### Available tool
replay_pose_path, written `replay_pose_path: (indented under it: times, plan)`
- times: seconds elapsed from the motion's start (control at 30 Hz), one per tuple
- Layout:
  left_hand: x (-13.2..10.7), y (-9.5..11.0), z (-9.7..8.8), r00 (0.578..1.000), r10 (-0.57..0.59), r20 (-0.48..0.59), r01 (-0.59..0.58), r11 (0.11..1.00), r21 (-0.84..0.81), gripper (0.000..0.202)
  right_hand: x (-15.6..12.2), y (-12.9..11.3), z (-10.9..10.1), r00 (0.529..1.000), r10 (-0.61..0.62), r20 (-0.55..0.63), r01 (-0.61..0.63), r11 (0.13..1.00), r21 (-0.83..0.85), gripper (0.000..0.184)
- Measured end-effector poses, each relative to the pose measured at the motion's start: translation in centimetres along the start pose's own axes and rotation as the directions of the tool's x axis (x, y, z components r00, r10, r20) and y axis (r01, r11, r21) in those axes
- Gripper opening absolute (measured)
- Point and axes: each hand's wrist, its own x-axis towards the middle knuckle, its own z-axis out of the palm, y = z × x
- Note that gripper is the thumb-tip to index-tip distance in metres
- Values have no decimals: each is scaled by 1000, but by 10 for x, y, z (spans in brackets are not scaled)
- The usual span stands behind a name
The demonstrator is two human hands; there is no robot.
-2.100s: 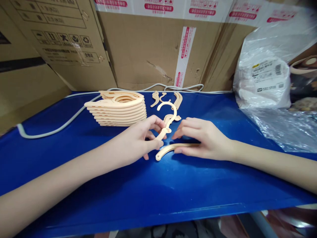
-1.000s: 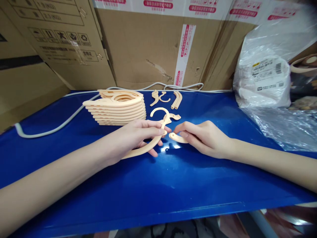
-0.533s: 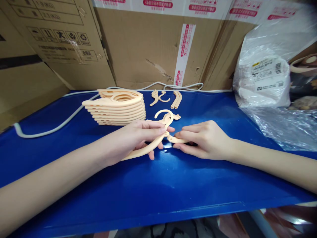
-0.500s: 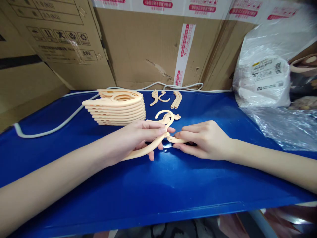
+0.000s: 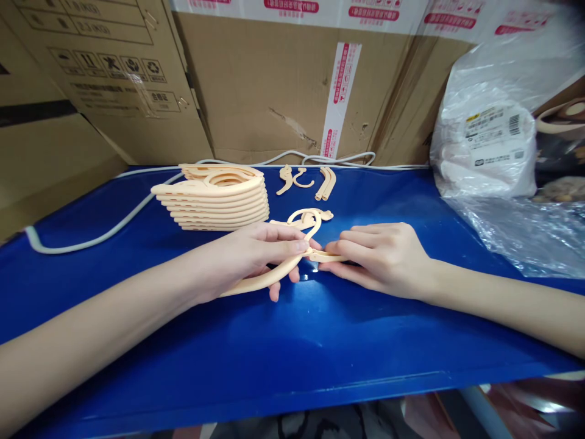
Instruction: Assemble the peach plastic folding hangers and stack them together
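Observation:
My left hand (image 5: 260, 256) is closed on a cream plastic clothes hanger (image 5: 269, 277), thumb pressed near the base of its hook. The curved hook stands up above the thumb, and one arm slopes down to the left under my palm. My right hand (image 5: 384, 259) pinches a cream hanger arm (image 5: 326, 256), whose inner end meets the hanger's middle beside my left fingertips. Whether the two are locked together I cannot tell. The outer end of that arm is hidden by my right fingers. Just behind the hook lies another cream hanger part (image 5: 325, 215).
A stack of cream hanger pieces (image 5: 219, 201) stands at the back left of the blue table (image 5: 292, 353). Loose cream parts lie behind: a small hook (image 5: 304, 180) and curved arms (image 5: 325, 184). A white cable (image 5: 100, 245) loops left. Cardboard boxes (image 5: 274, 79) and a plastic-wrapped roll (image 5: 489, 140) border the back.
The hanger's hook has tipped slightly lower. The arm in my right hand has come closer to the hanger's middle, its inner end now meeting it.

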Motion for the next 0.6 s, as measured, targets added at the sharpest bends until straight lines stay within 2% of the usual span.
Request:
replay_pose_path:
  times: [0.1, 0.27, 0.6]
  plan:
    - [1, 0, 0, 1000, 7, 0, -7, 1000, 7, 15, 1, 0, 0, 1000, -15, 10, 16, 999, -32, 34]
    - [3, -1, 4, 997, 4, -77, -1, 999, 43, 13, 0, 1, 1, 999, -48, 12, 48, 998, -48, 35]
    - [5, 1, 7, 996, 6, -86, 4, 993, 117, 15, 0, 1, 2, 997, -80, -17, 79, 997, -23, 37]
